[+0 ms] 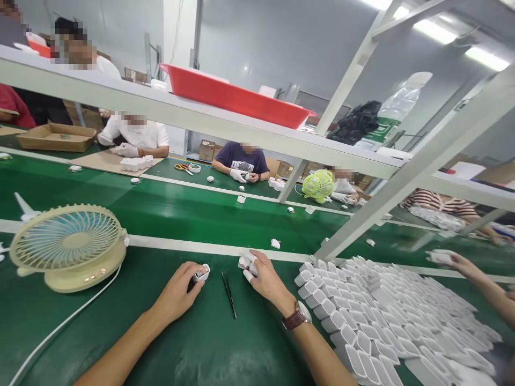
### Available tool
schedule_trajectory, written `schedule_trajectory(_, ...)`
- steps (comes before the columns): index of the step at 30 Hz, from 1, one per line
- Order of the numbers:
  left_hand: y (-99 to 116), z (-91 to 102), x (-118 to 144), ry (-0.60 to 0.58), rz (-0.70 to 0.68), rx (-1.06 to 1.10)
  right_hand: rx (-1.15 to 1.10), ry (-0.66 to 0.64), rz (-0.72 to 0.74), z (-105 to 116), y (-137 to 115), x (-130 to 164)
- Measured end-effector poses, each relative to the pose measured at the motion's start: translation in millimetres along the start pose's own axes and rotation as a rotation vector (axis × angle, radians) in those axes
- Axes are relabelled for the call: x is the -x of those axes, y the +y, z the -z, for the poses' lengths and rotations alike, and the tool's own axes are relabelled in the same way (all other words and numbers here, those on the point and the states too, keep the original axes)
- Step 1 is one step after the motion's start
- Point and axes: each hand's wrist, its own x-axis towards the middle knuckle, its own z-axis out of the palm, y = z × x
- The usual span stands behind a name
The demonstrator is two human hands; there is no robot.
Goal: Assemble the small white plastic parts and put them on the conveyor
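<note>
My left hand (180,292) is closed around a small white plastic housing (204,273) with an open top, resting on the green work surface. Something small sits inside it, partly covered by my fingers. My right hand (263,279), with white covers on its fingertips and a watch on the wrist, grips a small white part (244,262) near the belt's edge; its shape is mostly hidden. Between both hands lies a pair of dark tweezers (229,294), touched by neither.
Rows of white housings (362,316) crowd the right side. At left stands a cream fan (76,241) with its cable. Small white parts (276,244) lie on the green conveyor belt (181,214). A shelf with a red tray (237,99) crosses overhead. A co-worker's hand (446,258) reaches in from the right.
</note>
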Motion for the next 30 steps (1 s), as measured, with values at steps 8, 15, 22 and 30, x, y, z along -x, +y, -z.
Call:
schedule_trajectory(8, 1, 0.9, 1, 0.006, -0.030, -0.028, -0.009, -0.165, -0.044, -14, -48, 20)
schedule_trajectory(15, 5, 2.3, 2, -0.011, -0.037, -0.082, 0.004, -0.213, -0.007, -29, -58, 23)
schedule_trajectory(22, 13, 4.4, 0, 0.047, -0.028, -0.028, -0.104, -0.049, 0.129, -41, -40, 33)
schedule_trajectory(30, 38, -0.9, -5, 0.087, 0.533, 0.744, -0.543, 0.193, 0.146, -44, -60, 34)
